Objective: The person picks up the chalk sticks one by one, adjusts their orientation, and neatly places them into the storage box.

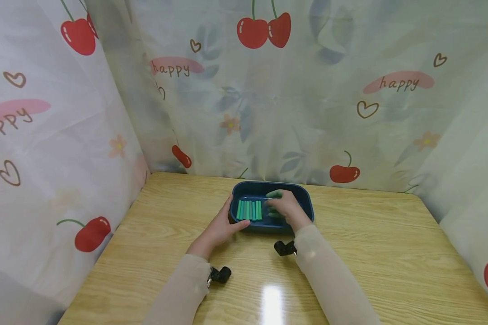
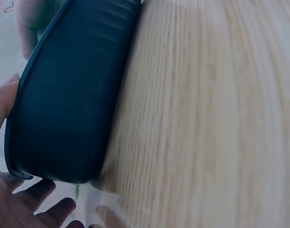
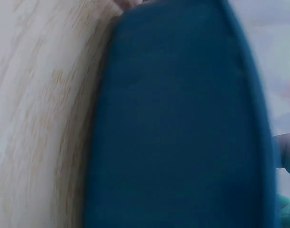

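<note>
A dark blue rectangular tray (image 1: 268, 228) sits near the back of the wooden table. In its left half, several short green and teal sticks (image 1: 250, 210) lie side by side in a row. My left hand (image 1: 223, 224) holds the tray's left end, with the thumb at the front rim; the left wrist view shows the other fingers spread by that end. My right hand (image 1: 286, 206) is over the tray's right half, to the right of the row. Its fingers look green-tinted, and whether they pinch something is unclear. In the right wrist view the tray's wall (image 3: 178, 118) hides most of this hand.
Bare wood of the table (image 1: 370, 253) surrounds the tray. Behind and at both sides hangs a pale curtain (image 1: 293, 99) printed with cherries and hearts. A small black device (image 1: 221, 274) is strapped at the left wrist and another black device (image 1: 284, 248) at the right.
</note>
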Motion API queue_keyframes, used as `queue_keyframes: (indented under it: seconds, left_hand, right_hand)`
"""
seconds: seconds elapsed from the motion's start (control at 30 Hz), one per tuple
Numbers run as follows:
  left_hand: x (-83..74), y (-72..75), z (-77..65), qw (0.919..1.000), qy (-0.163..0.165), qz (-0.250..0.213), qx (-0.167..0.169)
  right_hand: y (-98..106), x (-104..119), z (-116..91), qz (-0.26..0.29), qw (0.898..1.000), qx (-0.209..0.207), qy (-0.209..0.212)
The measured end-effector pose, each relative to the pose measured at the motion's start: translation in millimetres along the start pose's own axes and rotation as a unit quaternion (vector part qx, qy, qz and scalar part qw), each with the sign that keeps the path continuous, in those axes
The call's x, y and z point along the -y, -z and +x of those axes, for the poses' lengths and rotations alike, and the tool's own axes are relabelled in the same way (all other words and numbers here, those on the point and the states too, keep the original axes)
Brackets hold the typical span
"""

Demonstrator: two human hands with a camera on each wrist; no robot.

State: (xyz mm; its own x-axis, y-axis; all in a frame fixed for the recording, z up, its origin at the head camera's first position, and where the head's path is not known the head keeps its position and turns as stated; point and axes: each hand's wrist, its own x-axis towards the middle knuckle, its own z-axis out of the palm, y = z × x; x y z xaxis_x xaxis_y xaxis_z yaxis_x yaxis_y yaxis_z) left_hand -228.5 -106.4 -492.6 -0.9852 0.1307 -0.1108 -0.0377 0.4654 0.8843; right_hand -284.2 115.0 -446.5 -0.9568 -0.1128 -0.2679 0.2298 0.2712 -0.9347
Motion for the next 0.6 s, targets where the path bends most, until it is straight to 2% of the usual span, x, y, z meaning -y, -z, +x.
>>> queue_keyframes:
  seconds: [0.27,0.6]
  left_hand:
    - [0.5,-0.8,0.9,1.0,0.003,0.0,-0.002]
    - [-0.9,1.7,0.2,1.0,-0.004,0.008,-0.001]
  right_hand:
    - [13.4,2.4,-20.2,-0.025,0.999,0.009,0.04]
    - [27.3,3.5,-38.6,-0.027,0.998,-0.002,0.063]
